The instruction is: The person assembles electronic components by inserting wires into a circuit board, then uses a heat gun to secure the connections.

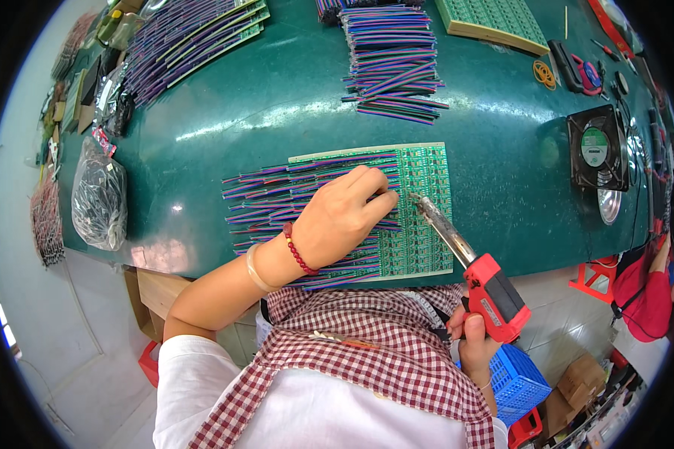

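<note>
A green circuit board panel [424,161] lies on the table in front of me, with rows of multicoloured wires [277,177] running left from its middle. My left hand [344,206] is closed in a pinch over the wire ends on the board; its fingers cover whatever lies between them. My right hand [475,340] grips the handle of a red and black soldering gun [494,295]. The gun's metal barrel slants up and left, and its tip is at the board, just right of my left fingertips. I cannot tell whether the tip touches a joint.
A thick pile of wires [392,56] lies beyond the board, near a stack of green panels [494,22]. Wired boards [195,41] are heaped far left. A black fan [597,148] stands at right, a bagged bundle [99,196] at left. A blue crate [518,385] is below.
</note>
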### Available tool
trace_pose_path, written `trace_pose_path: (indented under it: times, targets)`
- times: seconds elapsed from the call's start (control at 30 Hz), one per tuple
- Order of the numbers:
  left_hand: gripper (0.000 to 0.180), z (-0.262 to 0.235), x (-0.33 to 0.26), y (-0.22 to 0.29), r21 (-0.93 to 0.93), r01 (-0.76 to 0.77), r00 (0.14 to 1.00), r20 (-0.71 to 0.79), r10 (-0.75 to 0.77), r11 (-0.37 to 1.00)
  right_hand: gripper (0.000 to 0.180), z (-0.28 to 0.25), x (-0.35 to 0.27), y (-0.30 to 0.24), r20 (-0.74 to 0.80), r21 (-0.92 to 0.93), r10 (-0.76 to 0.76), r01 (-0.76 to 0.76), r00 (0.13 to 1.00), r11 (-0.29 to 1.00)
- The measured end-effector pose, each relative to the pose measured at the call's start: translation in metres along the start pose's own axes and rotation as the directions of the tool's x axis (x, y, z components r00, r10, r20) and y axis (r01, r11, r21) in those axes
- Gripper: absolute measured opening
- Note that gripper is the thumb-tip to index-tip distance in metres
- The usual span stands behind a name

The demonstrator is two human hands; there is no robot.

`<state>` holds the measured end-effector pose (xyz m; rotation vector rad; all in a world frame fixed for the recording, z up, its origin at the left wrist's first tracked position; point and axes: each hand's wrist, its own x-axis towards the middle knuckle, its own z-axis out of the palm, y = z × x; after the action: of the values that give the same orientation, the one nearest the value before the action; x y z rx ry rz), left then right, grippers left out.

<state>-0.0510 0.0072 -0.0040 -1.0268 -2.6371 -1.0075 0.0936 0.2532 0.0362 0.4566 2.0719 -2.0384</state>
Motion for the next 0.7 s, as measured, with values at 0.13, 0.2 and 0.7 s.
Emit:
trace_pose_path:
  times: [0.13,0.2,0.7]
  targets:
    - [0.019,0.0,0.0,0.0,0.003,-0.01,1.0,-0.004,0.01,1.0,0.049,-0.002,0.0,0.004,0.002,-0.049,-0.023,0.023,1.0,0.999]
    - [0.018,0.001,-0.001,0.0,0.014,-0.002,1.0,-0.003,0.002,1.0,0.048,-0.001,0.0,0.003,0.004,-0.043,-0.027,0.027,1.0,0.999]
    - [0.016,-0.004,0.004,0.017,0.125,0.169,0.978,0.099,-0.182,0.978,0.047,0.0,0.001,-0.001,-0.035,-0.025,-0.112,0.112,0.993,0.993]
